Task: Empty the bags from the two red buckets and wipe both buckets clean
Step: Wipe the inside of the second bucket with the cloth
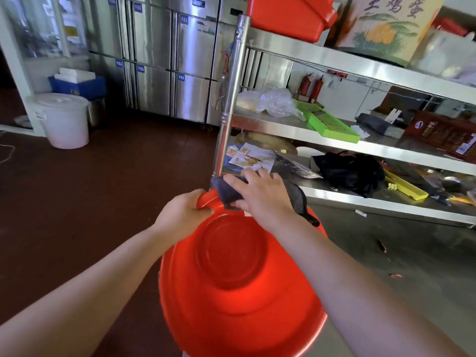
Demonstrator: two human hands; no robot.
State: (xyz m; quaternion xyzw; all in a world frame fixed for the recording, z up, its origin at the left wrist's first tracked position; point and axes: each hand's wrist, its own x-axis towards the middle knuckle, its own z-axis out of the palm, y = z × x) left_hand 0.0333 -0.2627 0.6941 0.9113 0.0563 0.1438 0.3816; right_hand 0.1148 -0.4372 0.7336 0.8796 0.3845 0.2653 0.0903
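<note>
A red bucket [231, 292] is tipped toward me in the middle of the view, its empty inside and round bottom showing. My left hand [180, 215] grips its far rim at the upper left. My right hand [260, 194] presses a dark grey cloth [229, 191] against the far rim beside the left hand; the cloth's loose end hangs over the rim to the right. A second red bucket [291, 16] sits tilted on the top shelf of the steel rack, its inside hidden.
A steel rack [296, 127] stands right behind the bucket, its post [229, 99] just beyond my hands. The shelves hold clear plastic bags [273, 100], a green tray [327, 123], a black bag [353, 171] and boxes. A white lidded bucket [63, 119] stands far left before steel fridges.
</note>
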